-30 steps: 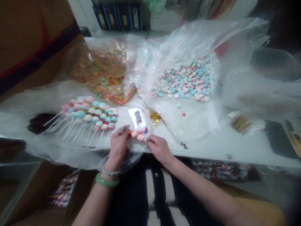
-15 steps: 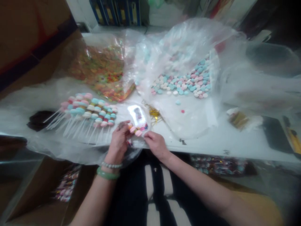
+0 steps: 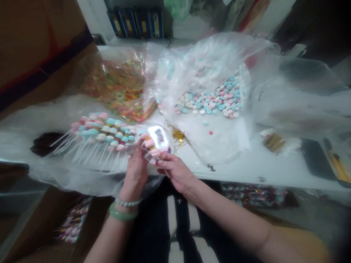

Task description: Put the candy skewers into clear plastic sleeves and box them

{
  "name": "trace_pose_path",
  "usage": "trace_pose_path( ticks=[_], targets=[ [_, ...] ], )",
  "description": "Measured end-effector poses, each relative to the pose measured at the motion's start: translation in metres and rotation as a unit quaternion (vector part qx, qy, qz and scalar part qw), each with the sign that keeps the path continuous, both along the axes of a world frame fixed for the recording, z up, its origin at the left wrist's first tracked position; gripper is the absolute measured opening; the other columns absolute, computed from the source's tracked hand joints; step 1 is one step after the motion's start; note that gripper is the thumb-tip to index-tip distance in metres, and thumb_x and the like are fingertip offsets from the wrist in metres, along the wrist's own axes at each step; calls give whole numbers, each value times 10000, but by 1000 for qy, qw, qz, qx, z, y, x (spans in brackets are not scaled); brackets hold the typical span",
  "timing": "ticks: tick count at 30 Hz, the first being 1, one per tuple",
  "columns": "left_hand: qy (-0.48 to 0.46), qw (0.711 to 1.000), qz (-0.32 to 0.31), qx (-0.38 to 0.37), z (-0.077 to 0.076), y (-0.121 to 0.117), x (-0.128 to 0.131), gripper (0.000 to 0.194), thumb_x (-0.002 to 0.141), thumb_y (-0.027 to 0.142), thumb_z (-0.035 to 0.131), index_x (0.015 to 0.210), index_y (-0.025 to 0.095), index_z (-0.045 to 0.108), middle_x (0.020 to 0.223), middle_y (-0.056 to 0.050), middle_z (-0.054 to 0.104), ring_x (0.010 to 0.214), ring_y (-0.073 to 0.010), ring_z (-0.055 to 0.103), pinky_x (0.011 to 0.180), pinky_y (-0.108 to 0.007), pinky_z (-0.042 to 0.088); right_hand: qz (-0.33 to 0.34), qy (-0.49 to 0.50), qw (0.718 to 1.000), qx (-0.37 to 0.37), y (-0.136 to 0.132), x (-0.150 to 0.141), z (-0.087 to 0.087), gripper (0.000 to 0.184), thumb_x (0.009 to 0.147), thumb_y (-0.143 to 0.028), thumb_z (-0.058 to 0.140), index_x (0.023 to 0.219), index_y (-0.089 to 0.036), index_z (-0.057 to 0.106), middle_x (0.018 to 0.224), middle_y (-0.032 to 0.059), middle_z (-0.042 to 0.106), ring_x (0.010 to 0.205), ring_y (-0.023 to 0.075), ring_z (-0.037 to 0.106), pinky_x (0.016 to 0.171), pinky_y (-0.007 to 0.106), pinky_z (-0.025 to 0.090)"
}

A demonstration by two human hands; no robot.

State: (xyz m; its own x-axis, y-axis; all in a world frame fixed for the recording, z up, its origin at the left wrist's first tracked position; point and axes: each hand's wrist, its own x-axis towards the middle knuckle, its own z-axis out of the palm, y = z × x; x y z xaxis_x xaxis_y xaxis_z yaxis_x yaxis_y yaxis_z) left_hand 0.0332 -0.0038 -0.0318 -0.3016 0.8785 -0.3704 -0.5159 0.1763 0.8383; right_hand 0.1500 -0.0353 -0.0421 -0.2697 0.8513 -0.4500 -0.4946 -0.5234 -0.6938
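Note:
A candy skewer [image 3: 150, 144] of pink and orange-yellow pieces is held between my two hands near the table's front edge. My left hand [image 3: 137, 165], with a beaded bracelet and a green bangle at its wrist, is closed around the left side of it. The fingers of my right hand [image 3: 177, 171] pinch its lower right end, where clear film seems to show. Just behind lies a shiny packet with a printed label [image 3: 159, 137]. Left of my hands, rows of finished candy skewers [image 3: 102, 130] lie with their white sticks toward me.
Behind are a bag of orange-green gummies [image 3: 117, 82] and an open bag of pastel candies [image 3: 211, 100]. Gold twist ties [image 3: 178, 134] lie right of the packet. A cardboard box [image 3: 35, 47] stands at left; packed candies [image 3: 72, 221] sit in a lower box.
My hands have drawn closer together. The candy skewer has tipped and moved slightly left, and my right hand has shifted left and down. The view has tilted up slightly.

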Motion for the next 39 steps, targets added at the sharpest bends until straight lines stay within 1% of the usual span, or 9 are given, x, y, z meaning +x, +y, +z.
trace_pose_path(
  ticks=[3, 6, 9, 11, 16, 23, 28, 32, 39],
  targets=[
    [-31, 999, -21, -12, -1, -6, 3, 361, 866, 514, 675, 1052, 206, 702, 1003, -65, 729, 839, -190, 688, 697, -288, 576, -50, -53, 997, 23, 6, 0, -8, 175, 580, -287, 718, 631, -198, 577, 614, -32, 571, 618, 126, 490, 642, 264, 417],
    [-78, 987, -85, -116, -1, -12, -1, 362, 922, 505, 598, 957, 160, 701, 904, -101, 726, 748, -212, 693, 632, -333, 594, -84, -127, 985, 84, 11, 5, -14, 133, 608, -297, 670, 628, -203, 579, 623, -35, 566, 653, 140, 499, 670, 274, 425],
    [-97, 974, -105, -175, 1, -17, 0, 82, 891, 222, 665, 876, 147, 697, 823, -69, 710, 674, -181, 667, 614, -311, 596, -76, -197, 966, 149, 13, 10, -17, 116, 659, -311, 632, 643, -210, 577, 648, -38, 558, 675, 144, 497, 684, 272, 424],
    [-100, 974, -81, -188, 2, -18, 5, 114, 843, 53, 642, 818, 159, 679, 778, -34, 695, 638, -146, 643, 566, -252, 566, -63, -220, 957, 176, 14, 10, -17, 121, 687, -317, 615, 649, -214, 563, 663, -36, 552, 695, 150, 504, 701, 275, 429],
    [-88, 987, -9, -135, -4, -17, 15, 168, 795, -7, 645, 741, 152, 647, 725, -21, 683, 635, -126, 645, 585, -220, 553, -59, -223, 954, 191, 13, 10, -15, 126, 731, -317, 595, 670, -217, 549, 697, -30, 552, 731, 154, 514, 733, 274, 440],
    [-30, 998, 43, -28, -24, -24, 26, 249, 634, 176, 853, 813, 152, 681, 770, 2, 704, 669, -115, 652, 635, -205, 531, -63, -164, 972, 156, 8, 3, -8, 106, 731, -302, 617, 692, -215, 570, 684, -28, 556, 718, 153, 519, 719, 271, 466],
    [-49, 998, 0, -48, -16, -25, 30, 214, 697, 238, 830, 824, 144, 686, 744, -1, 688, 640, -110, 626, 610, -207, 520, -84, -240, 951, 174, 16, 5, -17, 132, 717, -290, 583, 631, -219, 513, 656, -37, 525, 691, 146, 499, 689, 266, 435],
    [-67, 993, -35, -93, -4, -22, 21, 44, 790, 137, 720, 803, 140, 678, 750, -26, 693, 674, -140, 643, 630, -245, 548, -91, -230, 956, 158, 20, 11, -20, 139, 699, -294, 615, 630, -213, 526, 647, -41, 520, 700, 146, 500, 706, 270, 427],
    [-58, 995, 46, -69, -6, -20, 21, 117, 749, 60, 742, 772, 149, 671, 765, 1, 699, 692, -116, 646, 634, -201, 538, -75, -129, 974, 173, 6, 3, -11, 131, 719, -279, 626, 689, -205, 523, 899, 4, 628, 871, 165, 558, 842, 293, 451]
  ],
)
